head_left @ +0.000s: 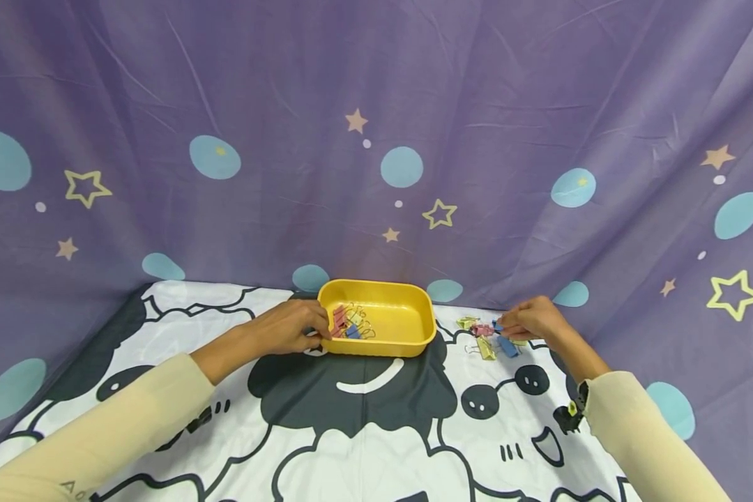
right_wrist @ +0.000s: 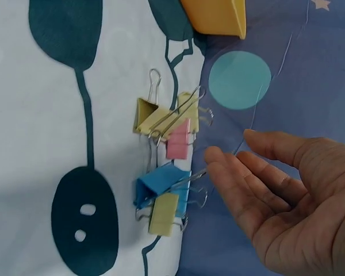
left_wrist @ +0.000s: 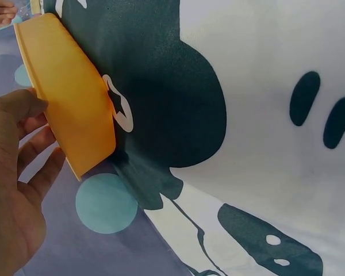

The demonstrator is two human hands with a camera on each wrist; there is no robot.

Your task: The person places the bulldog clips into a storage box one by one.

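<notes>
A yellow plastic tray [head_left: 381, 347] stands at the back of the cloth with pink, yellow and blue binder clips [head_left: 353, 330] inside its left end. My left hand [head_left: 291, 326] pinches the tray's left rim; thumb and fingers sit at that edge in the left wrist view. To the right lies a small pile of binder clips: yellow [right_wrist: 164, 214], pink [right_wrist: 178, 141] and blue [right_wrist: 161, 179]. My right hand [right_wrist: 282, 190] is beside this pile, thumb and forefinger apart. Its fingertips are at a blue clip's wire handle; whether they touch it I cannot tell.
Under everything lies a white cloth [head_left: 364, 460] with black cartoon drawings. Behind it hangs a purple curtain [head_left: 276, 139] with stars and blue ovals, close behind the tray and the clip pile.
</notes>
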